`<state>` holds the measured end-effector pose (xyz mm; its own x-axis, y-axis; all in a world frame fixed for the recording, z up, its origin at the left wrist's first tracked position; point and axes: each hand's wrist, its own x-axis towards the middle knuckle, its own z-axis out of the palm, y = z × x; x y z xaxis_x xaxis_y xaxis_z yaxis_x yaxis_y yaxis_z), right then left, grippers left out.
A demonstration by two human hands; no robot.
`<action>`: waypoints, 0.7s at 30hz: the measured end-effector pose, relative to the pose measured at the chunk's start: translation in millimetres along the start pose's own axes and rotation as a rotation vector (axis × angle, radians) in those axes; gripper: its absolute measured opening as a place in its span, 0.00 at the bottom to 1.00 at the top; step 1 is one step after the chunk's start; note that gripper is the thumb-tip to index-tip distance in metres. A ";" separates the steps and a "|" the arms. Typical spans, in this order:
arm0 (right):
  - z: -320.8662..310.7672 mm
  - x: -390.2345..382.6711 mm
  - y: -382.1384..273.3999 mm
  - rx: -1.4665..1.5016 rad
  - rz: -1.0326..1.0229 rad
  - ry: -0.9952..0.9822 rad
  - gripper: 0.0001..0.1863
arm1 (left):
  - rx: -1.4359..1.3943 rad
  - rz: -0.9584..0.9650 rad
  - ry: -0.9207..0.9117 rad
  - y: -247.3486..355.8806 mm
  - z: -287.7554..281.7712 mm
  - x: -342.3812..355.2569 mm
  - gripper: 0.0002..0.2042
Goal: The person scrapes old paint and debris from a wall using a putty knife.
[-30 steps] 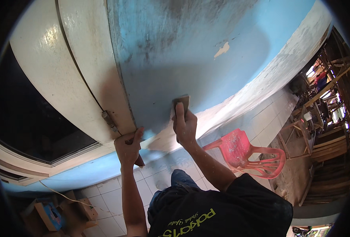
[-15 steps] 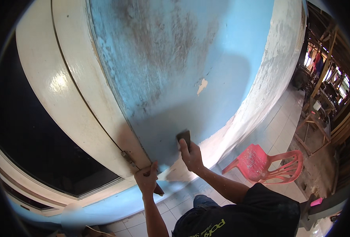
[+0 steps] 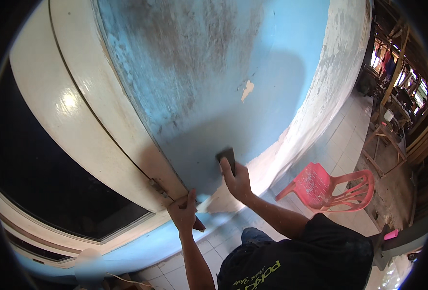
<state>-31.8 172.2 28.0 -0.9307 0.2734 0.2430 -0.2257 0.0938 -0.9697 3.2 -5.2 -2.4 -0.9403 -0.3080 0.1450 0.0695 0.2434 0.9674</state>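
My right hand (image 3: 238, 182) grips a dark, flat rectangular pad (image 3: 227, 158), its thumb along one side. The pad is at the lower part of the blue wall (image 3: 257, 128); I cannot tell whether it touches the paint. My left hand (image 3: 182, 211) is closed at the lower edge of the cream window frame (image 3: 122, 125), beside the wall's lower left corner. A brown, flat-ended piece (image 3: 199, 225) sticks out below its fingers; the rest of it is hidden. Dark worn patches and a small peeled spot (image 3: 247, 91) mark the blue paint.
A whitish rough strip (image 3: 320, 87) borders the wall on the right. On the tiled floor stands a red plastic chair (image 3: 315, 186) with pale specks. A metal latch (image 3: 157, 187) sits on the window frame near my left hand. Wooden framing (image 3: 385, 147) fills the far right.
The view has shifted slightly, so the window frame sits further left and the chair higher and further right. Both hands keep their grips, and the pad stays near the same part of the wall.
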 end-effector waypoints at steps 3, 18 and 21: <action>2.4 9.2 -19.9 0.041 -0.024 -0.002 0.26 | 0.056 -0.015 -0.018 6.9 -4.3 0.2 0.17; -2.9 -9.7 36.3 -0.063 0.045 0.006 0.27 | 0.086 -0.005 0.002 8.4 1.0 0.9 0.16; -3.1 -0.4 16.0 -0.043 0.026 -0.033 0.26 | 0.045 -0.022 0.018 8.4 1.3 -1.4 0.16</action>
<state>-34.1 176.6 12.5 -0.9453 0.2445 0.2158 -0.1891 0.1281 -0.9736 4.6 -1.5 5.3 -0.9351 -0.3306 0.1277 0.0331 0.2773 0.9602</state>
